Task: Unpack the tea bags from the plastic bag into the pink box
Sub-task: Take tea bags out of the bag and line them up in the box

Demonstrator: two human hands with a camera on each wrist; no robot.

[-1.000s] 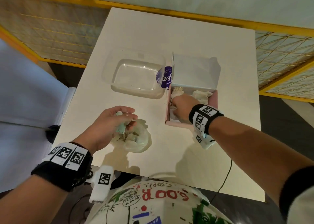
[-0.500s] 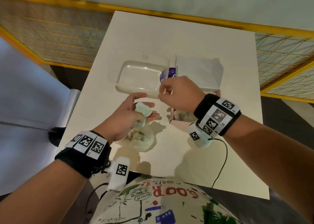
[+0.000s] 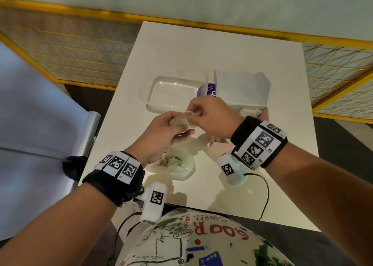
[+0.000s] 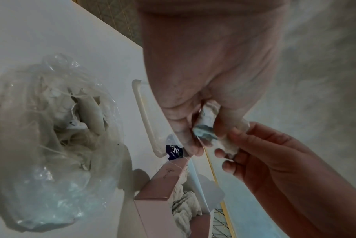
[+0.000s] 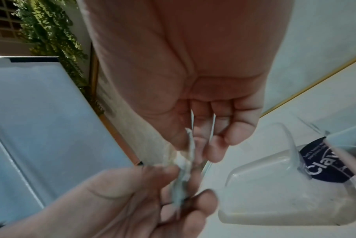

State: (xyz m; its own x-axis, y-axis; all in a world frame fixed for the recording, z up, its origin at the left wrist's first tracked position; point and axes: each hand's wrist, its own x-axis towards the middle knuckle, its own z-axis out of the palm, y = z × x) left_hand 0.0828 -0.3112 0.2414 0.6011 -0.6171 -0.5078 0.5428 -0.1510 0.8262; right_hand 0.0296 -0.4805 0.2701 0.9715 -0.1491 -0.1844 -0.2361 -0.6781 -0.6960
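Observation:
A pale tea bag (image 3: pixel 184 116) hangs in the air between both hands, above the table. My left hand (image 3: pixel 181 125) pinches its lower end, seen close up as the tea bag (image 4: pixel 205 124) in the left wrist view. My right hand (image 3: pixel 194 112) pinches its upper end, where the tea bag (image 5: pixel 186 161) shows edge-on. Below the left hand the crumpled clear plastic bag (image 3: pixel 179 165) lies open with several tea bags and strings inside (image 4: pixel 56 132). The pink box (image 3: pixel 220 142) stands open under my right wrist, with tea bags (image 4: pixel 185 204) in it.
An empty clear plastic container (image 3: pixel 175 92) sits behind the hands, a purple label (image 3: pixel 209 89) at its right end. The box's white lid (image 3: pixel 240 88) stands up at the back. A black cable (image 3: pixel 266 193) runs over the table's near edge.
My right hand left the pink box and came over to the left hand. My left hand lifted a tea bag out of the plastic bag, and both now hold it.

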